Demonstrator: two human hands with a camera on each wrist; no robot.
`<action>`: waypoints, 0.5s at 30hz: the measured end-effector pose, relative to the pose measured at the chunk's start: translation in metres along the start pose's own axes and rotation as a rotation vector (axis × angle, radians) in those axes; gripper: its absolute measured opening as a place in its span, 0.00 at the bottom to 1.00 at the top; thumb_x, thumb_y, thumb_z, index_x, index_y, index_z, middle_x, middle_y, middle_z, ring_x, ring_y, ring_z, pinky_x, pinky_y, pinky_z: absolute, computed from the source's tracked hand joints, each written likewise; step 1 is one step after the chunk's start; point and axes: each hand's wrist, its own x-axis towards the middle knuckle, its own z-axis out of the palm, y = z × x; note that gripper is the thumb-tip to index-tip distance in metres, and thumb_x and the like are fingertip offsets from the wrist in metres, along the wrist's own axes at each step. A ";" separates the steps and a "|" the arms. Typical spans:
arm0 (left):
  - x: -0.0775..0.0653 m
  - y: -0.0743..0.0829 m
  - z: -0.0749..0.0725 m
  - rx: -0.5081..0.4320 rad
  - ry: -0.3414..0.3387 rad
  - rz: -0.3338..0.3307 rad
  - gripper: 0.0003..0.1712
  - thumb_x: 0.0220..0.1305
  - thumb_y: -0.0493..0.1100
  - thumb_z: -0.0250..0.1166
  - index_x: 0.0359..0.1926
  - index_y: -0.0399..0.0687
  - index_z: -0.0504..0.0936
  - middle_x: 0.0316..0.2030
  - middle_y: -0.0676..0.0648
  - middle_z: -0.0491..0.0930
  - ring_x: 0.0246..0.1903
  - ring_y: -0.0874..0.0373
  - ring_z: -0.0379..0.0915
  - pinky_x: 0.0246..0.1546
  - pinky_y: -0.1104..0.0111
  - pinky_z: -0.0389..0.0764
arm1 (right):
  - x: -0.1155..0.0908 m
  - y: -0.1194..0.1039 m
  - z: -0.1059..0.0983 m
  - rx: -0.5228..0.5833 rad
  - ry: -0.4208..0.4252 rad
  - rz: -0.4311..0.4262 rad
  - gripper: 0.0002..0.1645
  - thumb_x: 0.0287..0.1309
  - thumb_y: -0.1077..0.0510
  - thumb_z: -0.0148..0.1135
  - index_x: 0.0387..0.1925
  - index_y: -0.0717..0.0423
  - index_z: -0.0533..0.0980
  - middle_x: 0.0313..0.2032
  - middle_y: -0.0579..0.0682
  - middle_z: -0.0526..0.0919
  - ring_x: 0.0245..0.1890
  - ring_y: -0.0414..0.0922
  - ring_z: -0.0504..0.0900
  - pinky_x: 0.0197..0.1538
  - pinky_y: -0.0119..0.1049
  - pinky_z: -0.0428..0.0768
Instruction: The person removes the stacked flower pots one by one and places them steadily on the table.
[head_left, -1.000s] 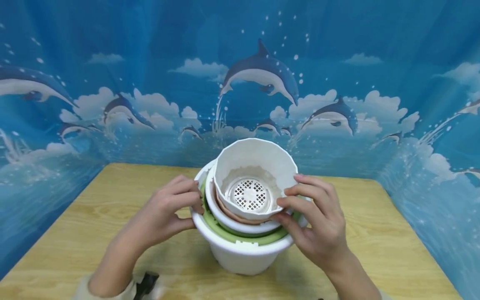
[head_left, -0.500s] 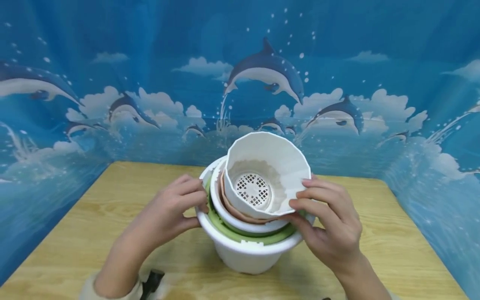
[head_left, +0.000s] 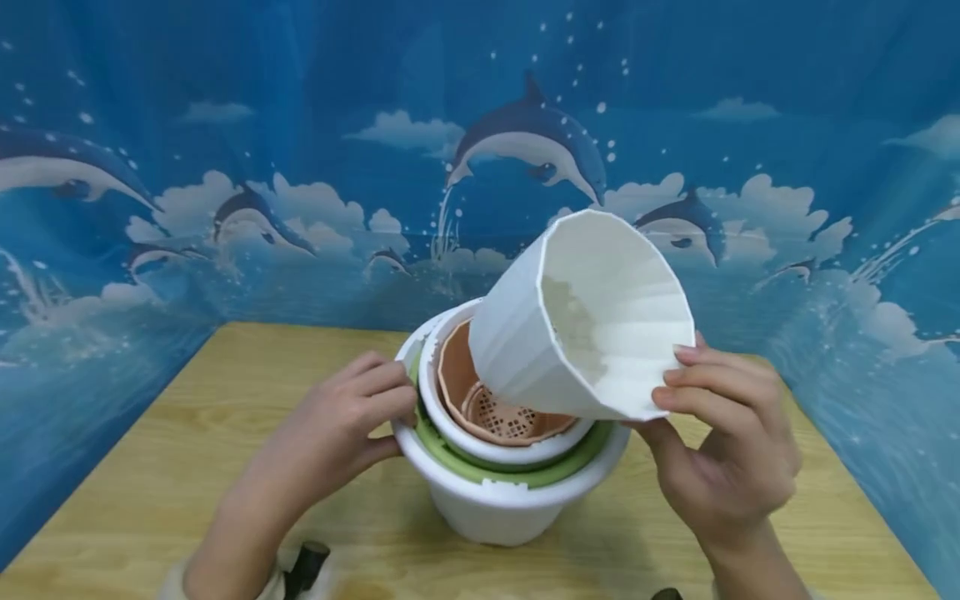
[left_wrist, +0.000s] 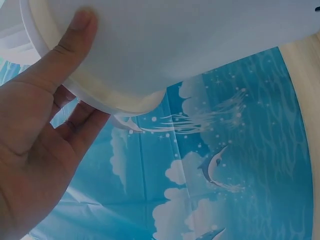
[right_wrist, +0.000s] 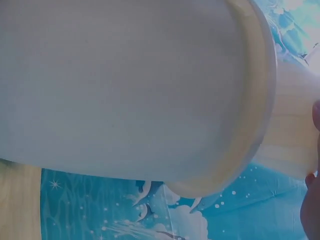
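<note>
A stack of nested flower pots stands on the table: a large white pot (head_left: pixel 495 508) outside, then a green one (head_left: pixel 457 467), a smaller white one (head_left: pixel 431 367) and a terracotta-coloured one (head_left: pixel 457 367) with a mesh bottom. My left hand (head_left: pixel 341 417) grips the large pot's rim at its left, thumb outside and fingers over the edge. With my right hand (head_left: pixel 727 442) I pinch the rim of a faceted white pot (head_left: pixel 517 333), tilted with its mouth toward the right. Its lower end is still over the terracotta pot. Only part of the right hand (right_wrist: pixel 312 165) shows in the right wrist view.
The wooden table (head_left: pixel 187 450) extends around the stack. Behind it and at both sides hangs a blue curtain (head_left: pixel 337 150) printed with dolphins and clouds. A dark strap piece (head_left: pixel 306 567) sits at the left wrist.
The faceted white pot has been lifted up and right out of the stack and tilted, uncovering the terracotta pot's inside. The left hand keeps its hold on the large rim.
</note>
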 end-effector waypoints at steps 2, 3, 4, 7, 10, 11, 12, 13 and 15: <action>0.000 0.000 0.000 -0.011 -0.001 -0.006 0.21 0.43 0.42 0.82 0.31 0.59 0.76 0.42 0.62 0.78 0.49 0.62 0.70 0.45 0.67 0.82 | 0.002 0.001 0.000 -0.011 0.043 -0.003 0.23 0.42 0.54 0.82 0.21 0.68 0.77 0.27 0.63 0.81 0.38 0.59 0.82 0.54 0.46 0.82; 0.001 -0.001 0.001 -0.018 -0.002 -0.011 0.21 0.43 0.42 0.82 0.31 0.59 0.76 0.42 0.62 0.78 0.49 0.63 0.70 0.45 0.66 0.82 | 0.003 0.001 0.000 -0.024 0.061 -0.003 0.23 0.42 0.55 0.82 0.21 0.68 0.77 0.27 0.62 0.81 0.38 0.59 0.82 0.54 0.46 0.82; 0.001 -0.001 0.001 -0.026 -0.002 -0.016 0.21 0.43 0.43 0.82 0.31 0.60 0.76 0.41 0.62 0.77 0.49 0.63 0.70 0.45 0.66 0.81 | 0.004 0.001 0.000 -0.037 0.077 -0.003 0.23 0.42 0.55 0.82 0.21 0.68 0.77 0.26 0.62 0.82 0.38 0.59 0.82 0.55 0.47 0.82; 0.001 -0.001 0.002 -0.045 -0.005 -0.036 0.21 0.44 0.44 0.81 0.30 0.61 0.75 0.40 0.63 0.77 0.48 0.63 0.69 0.44 0.66 0.81 | 0.006 0.002 0.000 -0.092 0.114 -0.017 0.23 0.43 0.54 0.82 0.20 0.67 0.77 0.25 0.60 0.83 0.38 0.60 0.82 0.55 0.47 0.81; 0.001 -0.001 0.003 -0.048 -0.007 -0.047 0.21 0.44 0.45 0.82 0.29 0.61 0.75 0.40 0.63 0.76 0.48 0.64 0.69 0.42 0.66 0.81 | 0.007 0.006 -0.003 -0.171 0.117 -0.019 0.24 0.44 0.51 0.82 0.20 0.66 0.78 0.24 0.59 0.84 0.38 0.60 0.81 0.55 0.47 0.80; 0.001 0.000 0.003 -0.046 -0.007 -0.051 0.21 0.44 0.44 0.82 0.29 0.61 0.74 0.40 0.63 0.76 0.47 0.64 0.69 0.42 0.66 0.81 | 0.008 0.008 -0.004 -0.198 0.119 -0.019 0.24 0.43 0.50 0.82 0.20 0.65 0.78 0.24 0.59 0.84 0.38 0.60 0.81 0.54 0.47 0.80; 0.001 0.000 0.003 -0.043 -0.006 -0.053 0.21 0.43 0.44 0.82 0.29 0.61 0.74 0.40 0.63 0.76 0.47 0.64 0.69 0.42 0.66 0.81 | 0.008 0.009 -0.005 -0.222 0.119 -0.017 0.25 0.43 0.49 0.82 0.20 0.65 0.78 0.24 0.58 0.84 0.38 0.60 0.81 0.54 0.47 0.80; 0.001 0.000 0.004 -0.042 -0.004 -0.054 0.21 0.43 0.44 0.82 0.29 0.61 0.74 0.40 0.63 0.76 0.47 0.64 0.69 0.42 0.66 0.81 | 0.009 0.010 -0.006 -0.244 0.119 -0.016 0.25 0.43 0.49 0.82 0.20 0.65 0.79 0.24 0.58 0.84 0.38 0.60 0.81 0.53 0.47 0.80; 0.001 0.001 0.004 -0.037 -0.001 -0.055 0.22 0.43 0.44 0.82 0.28 0.62 0.74 0.40 0.63 0.76 0.47 0.64 0.69 0.43 0.66 0.81 | 0.011 0.011 -0.007 -0.281 0.118 -0.012 0.26 0.44 0.47 0.81 0.20 0.65 0.79 0.24 0.58 0.84 0.39 0.60 0.80 0.54 0.48 0.79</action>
